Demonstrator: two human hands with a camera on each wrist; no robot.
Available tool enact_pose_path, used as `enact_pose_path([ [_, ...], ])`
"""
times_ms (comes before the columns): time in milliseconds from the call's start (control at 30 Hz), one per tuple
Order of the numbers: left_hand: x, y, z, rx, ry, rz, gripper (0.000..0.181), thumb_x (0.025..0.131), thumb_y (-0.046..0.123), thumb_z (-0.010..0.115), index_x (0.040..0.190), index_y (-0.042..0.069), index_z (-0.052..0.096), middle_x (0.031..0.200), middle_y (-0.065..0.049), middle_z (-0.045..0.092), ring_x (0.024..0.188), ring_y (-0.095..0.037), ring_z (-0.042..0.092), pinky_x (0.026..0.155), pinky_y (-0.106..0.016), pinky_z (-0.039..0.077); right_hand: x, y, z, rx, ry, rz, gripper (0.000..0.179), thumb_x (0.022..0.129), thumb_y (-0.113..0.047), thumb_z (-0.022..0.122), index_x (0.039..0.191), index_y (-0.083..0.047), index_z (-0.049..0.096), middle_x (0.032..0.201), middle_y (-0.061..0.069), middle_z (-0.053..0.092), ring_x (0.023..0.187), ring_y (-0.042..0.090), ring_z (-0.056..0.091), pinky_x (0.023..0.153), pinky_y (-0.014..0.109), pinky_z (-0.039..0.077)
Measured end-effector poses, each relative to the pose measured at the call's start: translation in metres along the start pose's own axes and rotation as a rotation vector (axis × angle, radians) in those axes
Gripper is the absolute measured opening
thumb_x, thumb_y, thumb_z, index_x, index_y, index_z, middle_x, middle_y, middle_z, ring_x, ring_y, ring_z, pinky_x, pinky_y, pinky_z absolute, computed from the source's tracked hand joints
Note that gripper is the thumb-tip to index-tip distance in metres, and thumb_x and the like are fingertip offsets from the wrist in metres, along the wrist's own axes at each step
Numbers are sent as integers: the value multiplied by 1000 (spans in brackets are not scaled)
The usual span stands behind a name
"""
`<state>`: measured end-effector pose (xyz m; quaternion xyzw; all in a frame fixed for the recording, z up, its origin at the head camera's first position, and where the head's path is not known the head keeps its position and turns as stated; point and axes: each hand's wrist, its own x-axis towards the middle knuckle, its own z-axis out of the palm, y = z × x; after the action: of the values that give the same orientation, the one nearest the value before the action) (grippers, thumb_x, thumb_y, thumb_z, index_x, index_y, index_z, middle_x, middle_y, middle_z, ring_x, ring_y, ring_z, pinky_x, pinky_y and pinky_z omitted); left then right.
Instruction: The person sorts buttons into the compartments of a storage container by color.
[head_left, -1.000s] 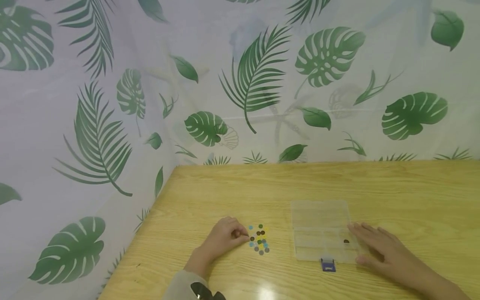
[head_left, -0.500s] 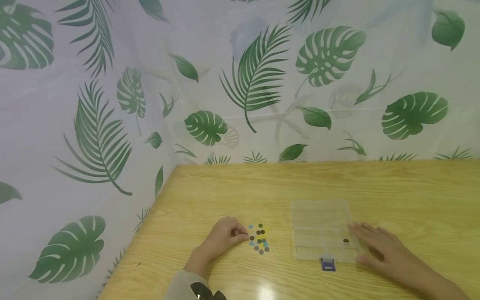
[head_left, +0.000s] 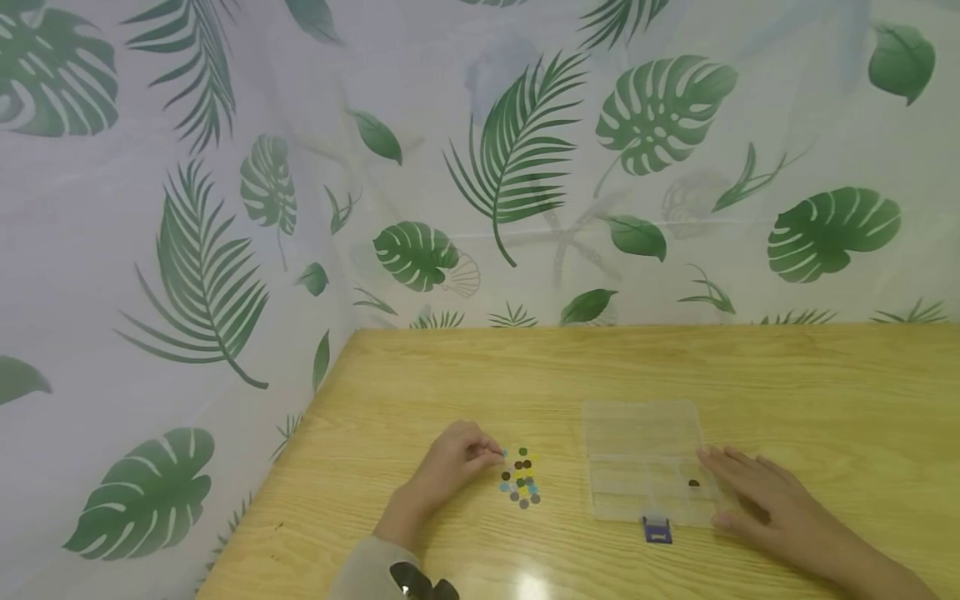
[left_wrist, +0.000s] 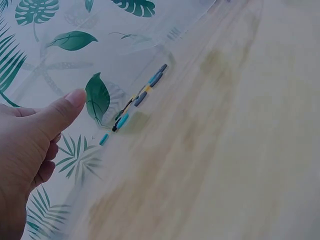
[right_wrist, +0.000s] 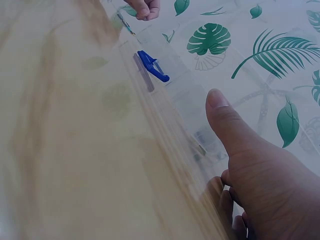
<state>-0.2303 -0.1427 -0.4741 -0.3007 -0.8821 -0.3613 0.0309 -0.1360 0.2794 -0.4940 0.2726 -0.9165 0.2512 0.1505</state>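
Note:
My left hand (head_left: 455,457) hovers at the left edge of a cluster of small flat coloured discs (head_left: 522,483), thumb and forefinger close together. Its fingertips partly cover a light blue disc; nothing shows held between them. In the left wrist view, the discs (left_wrist: 141,97) appear edge-on, just beyond the thumb. A clear plastic compartment box (head_left: 637,429) with a blue latch (head_left: 657,531) lies right of the discs. One dark disc (head_left: 693,483) sits in a compartment on its right side. Against the box's right side rests my right hand (head_left: 772,504), its fingers fairly straight.
All of this lies on a wood-grain table (head_left: 450,375). Behind it and along its left side hangs a pale sheet (head_left: 315,75) printed with green leaves. A dark object (head_left: 420,581) shows by my left sleeve (head_left: 375,571).
My left hand has shifted slightly up and right, from beside a dark disc to the light blue disc at the cluster's upper left. The right hand and the box stay put.

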Motion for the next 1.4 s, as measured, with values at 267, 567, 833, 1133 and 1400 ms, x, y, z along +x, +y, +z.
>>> enact_pose_path([
  [267, 13, 17, 10, -23, -27, 28, 13, 88, 32, 66, 91, 20, 70, 81, 13, 54, 83, -5, 47, 75, -21, 45, -1, 1, 0, -1, 6, -1, 75, 80, -20, 73, 145, -13, 37, 142, 12, 44, 136, -13, 9, 107, 9, -3],
  [567, 28, 31, 27, 5, -15, 111, 12, 87, 30, 66, 89, 19, 71, 78, 12, 56, 81, -4, 46, 76, -20, 43, -4, -1, -1, -9, -1, 6, 74, 81, -21, 73, 146, -14, 37, 144, 6, 42, 135, -14, 8, 107, 8, -4],
  [833, 39, 49, 39, 38, -4, 221, 13, 85, 28, 68, 88, 16, 70, 75, 9, 53, 79, -4, 44, 73, -16, 40, -3, -2, -1, -2, 4, 7, 75, 81, -20, 73, 146, -14, 37, 143, 8, 44, 135, -15, 8, 106, 8, -3],
  [1133, 54, 70, 54, 82, 67, 409, 11, 80, 21, 73, 87, 13, 71, 71, 6, 54, 74, -6, 43, 72, -11, 37, -4, 0, 1, -12, 2, 7, 75, 81, -21, 73, 146, -15, 37, 143, 6, 43, 135, -15, 8, 106, 8, -3],
  [1400, 66, 81, 72, 99, 89, 492, 12, 78, 20, 76, 86, 14, 71, 72, 6, 56, 73, -6, 44, 72, -9, 35, -1, -3, -1, 25, -3, 10, 74, 82, -20, 71, 146, -14, 36, 136, 23, 48, 136, -13, 7, 107, 10, -5],
])
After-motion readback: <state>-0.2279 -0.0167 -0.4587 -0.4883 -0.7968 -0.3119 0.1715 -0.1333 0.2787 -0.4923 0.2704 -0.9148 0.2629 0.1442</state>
